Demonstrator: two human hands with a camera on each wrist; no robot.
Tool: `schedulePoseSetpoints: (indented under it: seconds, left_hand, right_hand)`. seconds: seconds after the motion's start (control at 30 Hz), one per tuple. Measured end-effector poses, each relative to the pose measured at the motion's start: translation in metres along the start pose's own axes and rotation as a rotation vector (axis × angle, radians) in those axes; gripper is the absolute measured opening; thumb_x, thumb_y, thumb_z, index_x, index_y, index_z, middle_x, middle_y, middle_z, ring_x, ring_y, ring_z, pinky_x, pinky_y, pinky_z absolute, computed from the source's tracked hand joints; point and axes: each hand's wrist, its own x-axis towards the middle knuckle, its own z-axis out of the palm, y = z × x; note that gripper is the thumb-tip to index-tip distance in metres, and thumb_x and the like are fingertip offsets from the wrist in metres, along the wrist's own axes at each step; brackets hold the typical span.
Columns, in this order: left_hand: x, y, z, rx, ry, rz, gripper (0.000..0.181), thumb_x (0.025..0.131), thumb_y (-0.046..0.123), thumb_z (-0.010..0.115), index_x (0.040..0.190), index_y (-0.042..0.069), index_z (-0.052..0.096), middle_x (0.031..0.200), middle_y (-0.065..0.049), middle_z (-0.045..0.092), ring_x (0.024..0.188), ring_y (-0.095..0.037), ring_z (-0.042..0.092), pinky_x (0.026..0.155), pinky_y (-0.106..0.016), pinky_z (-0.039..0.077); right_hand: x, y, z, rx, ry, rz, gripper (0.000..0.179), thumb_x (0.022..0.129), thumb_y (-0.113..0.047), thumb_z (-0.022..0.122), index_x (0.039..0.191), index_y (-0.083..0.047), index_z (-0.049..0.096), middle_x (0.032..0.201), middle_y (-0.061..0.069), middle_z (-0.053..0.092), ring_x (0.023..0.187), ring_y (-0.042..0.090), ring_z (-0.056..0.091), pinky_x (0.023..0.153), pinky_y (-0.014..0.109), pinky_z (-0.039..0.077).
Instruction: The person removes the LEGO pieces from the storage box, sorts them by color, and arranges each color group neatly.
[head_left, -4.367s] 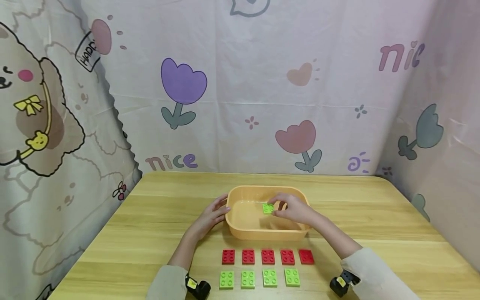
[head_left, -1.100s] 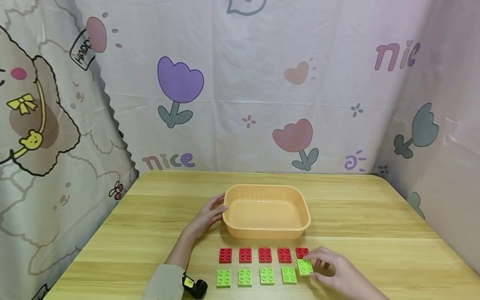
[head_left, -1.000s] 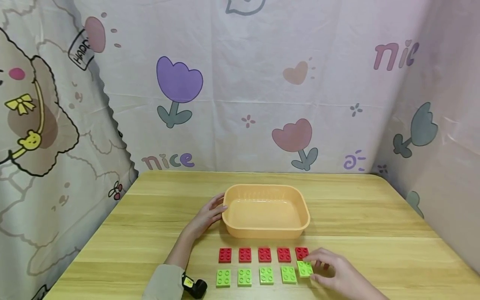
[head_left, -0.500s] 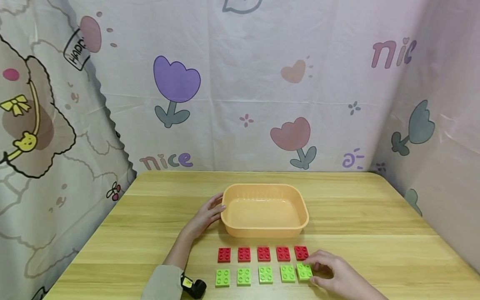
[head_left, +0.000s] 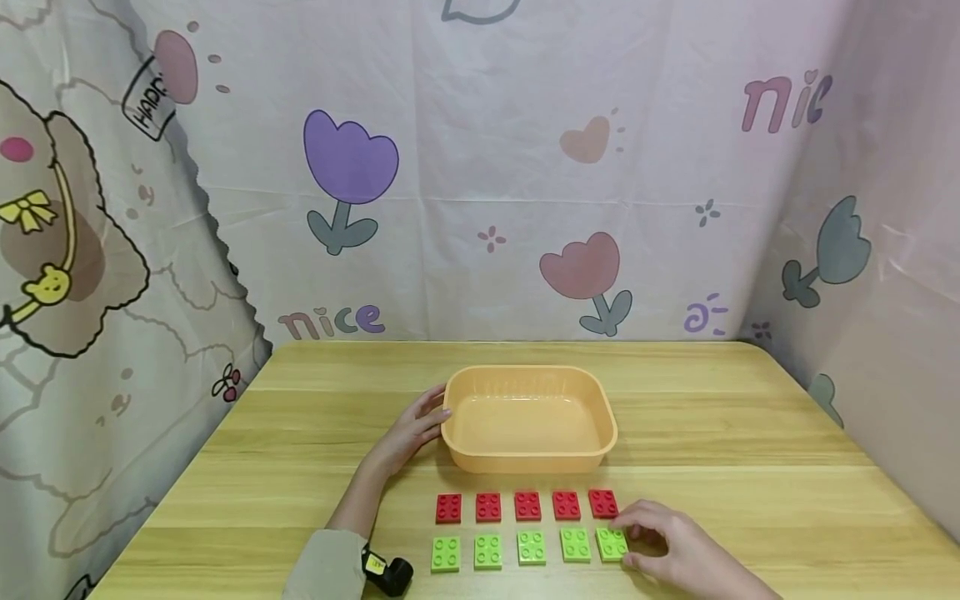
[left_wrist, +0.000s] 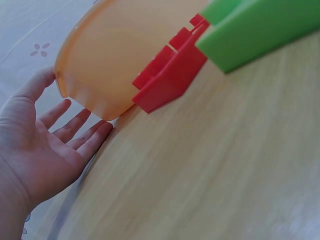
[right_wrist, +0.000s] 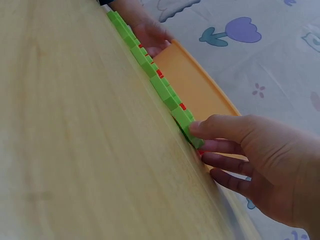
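My left hand (head_left: 408, 429) rests against the left end of an orange plastic basin (head_left: 531, 464). In the left wrist view its thumb touches the rim, with the other fingers spread loosely along the outer wall. At the front right, my right hand (head_left: 675, 543) pinches a light-green toy building brick (head_left: 612, 544) by its right side between thumb and index finger. That brick lies at the right end of a row of several green bricks (head_left: 531, 548). Behind them runs a matching row of several red bricks (head_left: 527, 506), studs up. The basin's inside shows only bare floor.
A wooden table (head_left: 750, 467) bears everything, its back edge against a printed curtain (head_left: 480, 183). The left wrist wears a small black camera (head_left: 390, 575). The basin stands just behind the red row.
My right hand has brought the green brick out of the basin to the right end of the green row, lowering and straightening it there. My left hand has stayed at the basin.
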Motion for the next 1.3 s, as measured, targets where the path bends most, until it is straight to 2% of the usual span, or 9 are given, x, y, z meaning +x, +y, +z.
schedulePoseSetpoints:
  seconds: [0.2,0.5,0.77,1.07,1.3]
  left_hand:
    - [-0.0020,0.0001,-0.0004,0.011,0.016,0.003,0.058,0.092,0.012,0.053,0.143,0.006,0.026,0.146,-0.020,0.022,0.125,-0.034,0.036,0.097,-0.040,0.038]
    - [-0.0026,-0.0032,-0.0014,0.009,0.009,0.002,0.059,0.092,0.013,0.055,0.143,0.006,0.027,0.146,-0.020,0.023,0.124,-0.033,0.037,0.097,-0.040,0.038]
    - [-0.0020,-0.0033,-0.0012,0.006,0.000,0.008,0.060,0.091,0.014,0.056,0.143,0.004,0.026,0.146,-0.021,0.023,0.124,-0.034,0.036,0.097,-0.040,0.039]
    - [-0.0010,-0.0023,-0.0011,0.011,0.005,0.014,0.060,0.091,0.014,0.056,0.143,0.005,0.027,0.145,-0.021,0.023,0.124,-0.034,0.037,0.096,-0.040,0.039]
    - [0.0006,-0.0028,-0.0023,-0.002,0.004,0.005,0.060,0.091,0.014,0.056,0.143,0.007,0.027,0.146,-0.019,0.024,0.124,-0.033,0.037,0.097,-0.039,0.039]
  right_hand:
    - [0.0010,0.0005,0.0009,-0.023,-0.009,0.022,0.031,0.083,-0.036,0.066,0.108,-0.018,0.064,0.100,-0.010,0.054,0.080,0.003,0.049,0.065,0.022,0.048]
    - [0.0024,-0.0032,-0.0005,0.004,-0.068,0.143,0.032,0.081,-0.036,0.069,0.108,-0.019,0.063,0.100,-0.011,0.053,0.080,0.005,0.048,0.068,0.021,0.048]
    - [0.0024,-0.0044,-0.0015,0.027,-0.089,0.202,0.035,0.081,-0.036,0.069,0.111,-0.020,0.063,0.098,-0.009,0.053,0.081,0.007,0.048,0.069,0.021,0.047]
    - [0.0025,-0.0049,-0.0038,0.053,-0.093,0.204,0.038,0.080,-0.035,0.069,0.114,-0.019,0.062,0.096,-0.008,0.052,0.082,0.009,0.048,0.070,0.020,0.047]
    - [0.0025,-0.0041,-0.0044,0.022,-0.087,0.189,0.036,0.082,-0.035,0.068,0.112,-0.018,0.062,0.097,-0.010,0.052,0.081,0.007,0.048,0.069,0.021,0.047]
